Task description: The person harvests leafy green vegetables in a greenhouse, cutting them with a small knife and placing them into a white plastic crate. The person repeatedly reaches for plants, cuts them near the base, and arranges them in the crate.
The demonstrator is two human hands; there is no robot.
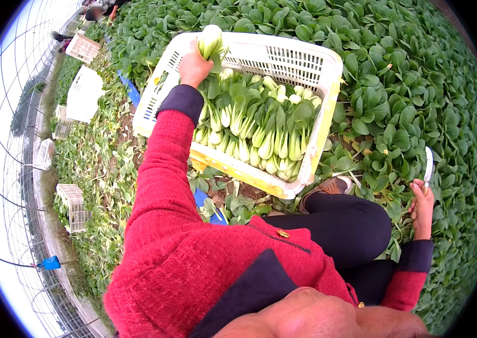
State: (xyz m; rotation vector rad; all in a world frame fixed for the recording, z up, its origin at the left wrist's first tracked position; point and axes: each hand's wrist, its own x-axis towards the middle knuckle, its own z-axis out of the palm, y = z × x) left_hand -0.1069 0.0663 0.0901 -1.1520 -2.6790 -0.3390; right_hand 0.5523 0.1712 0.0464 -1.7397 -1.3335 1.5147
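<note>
My left hand (195,65) grips a head of bok choy (210,39), its pale base upward, over the far left corner of a white plastic crate (325,72). Inside the crate, rows of bok choy heads (266,145) lie packed closely, pale bases and green leaves showing. On the right, away from the crate, my right hand (422,205) is closed around the handle of a small knife (428,165), whose blade points away from me above the growing plants. Yellow material covers parts of the crate's near and right rims.
Dense growing bok choy (407,97) spreads across the right and far side. My bent knee (361,224) and shoe (330,188) are close to the crate. More crates (86,94) stand at left among cut leaves. Other people (94,12) are at the far upper left.
</note>
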